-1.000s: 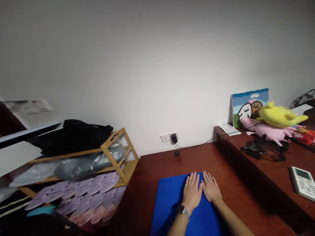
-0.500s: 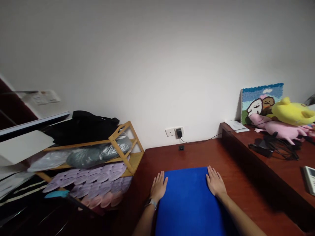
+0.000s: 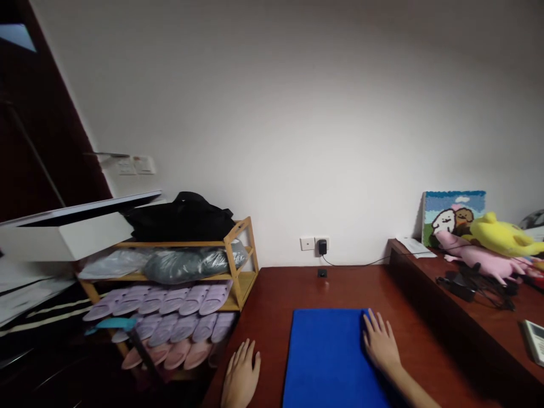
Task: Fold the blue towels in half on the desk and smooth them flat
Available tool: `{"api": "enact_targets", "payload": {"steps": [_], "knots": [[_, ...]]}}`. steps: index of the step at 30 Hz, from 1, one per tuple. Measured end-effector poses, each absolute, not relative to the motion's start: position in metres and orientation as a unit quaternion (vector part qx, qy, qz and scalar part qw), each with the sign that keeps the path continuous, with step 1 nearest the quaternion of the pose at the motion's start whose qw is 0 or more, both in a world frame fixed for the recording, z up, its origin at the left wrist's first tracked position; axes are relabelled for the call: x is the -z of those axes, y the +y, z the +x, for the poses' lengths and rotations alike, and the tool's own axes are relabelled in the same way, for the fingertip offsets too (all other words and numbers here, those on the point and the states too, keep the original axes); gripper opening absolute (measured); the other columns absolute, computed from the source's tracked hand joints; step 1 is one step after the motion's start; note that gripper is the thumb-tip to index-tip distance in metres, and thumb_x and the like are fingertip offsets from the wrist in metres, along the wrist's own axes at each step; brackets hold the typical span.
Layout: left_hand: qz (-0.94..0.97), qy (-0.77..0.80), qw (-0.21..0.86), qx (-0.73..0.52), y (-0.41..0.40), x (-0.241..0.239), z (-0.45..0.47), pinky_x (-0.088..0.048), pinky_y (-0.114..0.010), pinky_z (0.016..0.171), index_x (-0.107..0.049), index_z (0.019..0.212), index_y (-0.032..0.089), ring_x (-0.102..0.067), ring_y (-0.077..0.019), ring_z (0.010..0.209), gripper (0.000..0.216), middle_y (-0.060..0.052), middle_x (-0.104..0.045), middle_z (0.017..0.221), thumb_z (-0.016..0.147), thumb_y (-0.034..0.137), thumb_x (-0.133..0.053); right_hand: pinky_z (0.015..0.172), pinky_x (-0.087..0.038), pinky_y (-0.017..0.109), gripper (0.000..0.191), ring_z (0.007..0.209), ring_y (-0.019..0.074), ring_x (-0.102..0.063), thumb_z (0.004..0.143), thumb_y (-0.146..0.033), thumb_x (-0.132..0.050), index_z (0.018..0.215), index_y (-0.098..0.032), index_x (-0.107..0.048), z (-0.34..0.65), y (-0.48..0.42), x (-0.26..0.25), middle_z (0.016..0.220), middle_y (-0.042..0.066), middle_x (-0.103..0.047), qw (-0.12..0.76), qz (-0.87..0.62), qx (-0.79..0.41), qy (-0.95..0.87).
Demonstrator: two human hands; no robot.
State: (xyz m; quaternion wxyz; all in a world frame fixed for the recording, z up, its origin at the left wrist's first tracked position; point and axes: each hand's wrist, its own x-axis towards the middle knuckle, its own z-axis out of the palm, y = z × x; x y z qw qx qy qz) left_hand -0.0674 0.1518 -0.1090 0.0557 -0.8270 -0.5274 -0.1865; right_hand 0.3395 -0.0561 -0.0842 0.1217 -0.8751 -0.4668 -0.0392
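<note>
A blue mat (image 3: 329, 354) lies flat on the reddish wooden floor (image 3: 280, 294). My right hand (image 3: 380, 343) rests flat on the mat's far right corner, fingers stretched out and slightly spread, holding nothing. My left hand (image 3: 242, 377) lies open on the bare floor to the left of the mat, apart from its edge, fingers together and extended.
A bamboo shoe rack (image 3: 232, 266) with several purple and pink slippers (image 3: 178, 317) and bagged items stands at the left. A raised wooden ledge (image 3: 425, 306) at the right carries plush toys (image 3: 493, 243), cables and a remote (image 3: 536, 340). A charger (image 3: 322, 247) is plugged into the wall socket.
Both hands were together on the middle of the mat, then slid apart. My left hand has gone off the mat's left edge onto the floor; my right stays at the right corner.
</note>
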Motion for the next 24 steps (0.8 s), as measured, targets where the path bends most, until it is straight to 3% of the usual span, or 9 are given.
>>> {"api": "enact_targets", "payload": {"steps": [2,5,10,15,20,24], "knots": [[-0.827,-0.527,0.055,0.19,0.152,0.106,-0.065,-0.039,-0.045,0.118,-0.062,0.139,0.013,-0.052,-0.028,0.139,0.06,-0.011,-0.059,0.148,0.096,0.043,-0.032,0.126,-0.015,0.057,0.058,0.153,0.0315,-0.027,0.098,-0.052,-0.032,0.149,-0.032,-0.051,0.315,-0.083,0.098,0.162,-0.001,-0.036,0.147,-0.844,0.026,-0.516],[-0.829,-0.523,0.063,0.188,0.153,0.106,-0.065,-0.038,-0.046,0.118,-0.062,0.138,0.012,-0.051,-0.0283,0.14,0.062,-0.012,-0.059,0.148,0.095,0.044,-0.031,0.125,-0.022,0.06,0.061,0.152,0.0319,-0.029,0.096,-0.067,-0.035,0.152,-0.044,-0.04,0.286,-0.133,0.115,0.162,-0.007,-0.032,0.156,-0.801,-0.043,-0.576],[-0.836,-0.511,0.061,0.192,0.157,0.1,-0.062,-0.041,-0.046,0.116,-0.065,0.132,0.007,-0.056,-0.0287,0.136,0.066,-0.015,-0.063,0.143,0.092,0.042,-0.027,0.126,-0.019,0.056,0.064,0.154,0.0285,-0.022,0.099,-0.063,-0.036,0.158,-0.045,-0.019,0.283,-0.183,0.092,0.167,-0.007,-0.02,0.177,-0.761,-0.057,-0.622],[-0.845,-0.488,0.041,0.215,0.15,0.096,-0.067,-0.046,-0.04,0.113,-0.074,0.119,0.016,-0.064,-0.0255,0.127,0.06,-0.01,-0.073,0.129,0.088,0.04,-0.028,0.127,-0.017,0.051,0.059,0.154,0.0261,-0.023,0.1,-0.061,-0.038,0.156,-0.046,-0.027,0.318,-0.197,0.075,0.167,-0.006,-0.026,0.182,-0.772,-0.039,-0.608],[-0.864,-0.476,0.047,0.156,0.13,0.107,-0.087,-0.041,-0.047,0.117,-0.067,0.132,0.015,-0.053,-0.0285,0.139,0.065,-0.008,-0.062,0.145,0.084,0.04,-0.031,0.126,-0.016,0.051,0.058,0.155,0.0255,-0.022,0.1,-0.063,-0.032,0.155,-0.044,-0.034,0.362,-0.215,0.079,0.166,-0.005,-0.029,0.172,-0.815,-0.023,-0.553],[-0.881,-0.452,0.073,0.119,0.12,0.109,-0.093,-0.037,-0.051,0.119,-0.071,0.127,0.018,-0.051,-0.0304,0.141,0.062,-0.007,-0.063,0.144,0.081,0.032,-0.032,0.126,-0.012,0.052,0.061,0.155,0.0274,-0.02,0.1,-0.063,-0.031,0.155,-0.038,-0.036,0.384,-0.231,0.071,0.166,-0.002,-0.029,0.126,-0.867,-0.03,-0.481]]}}
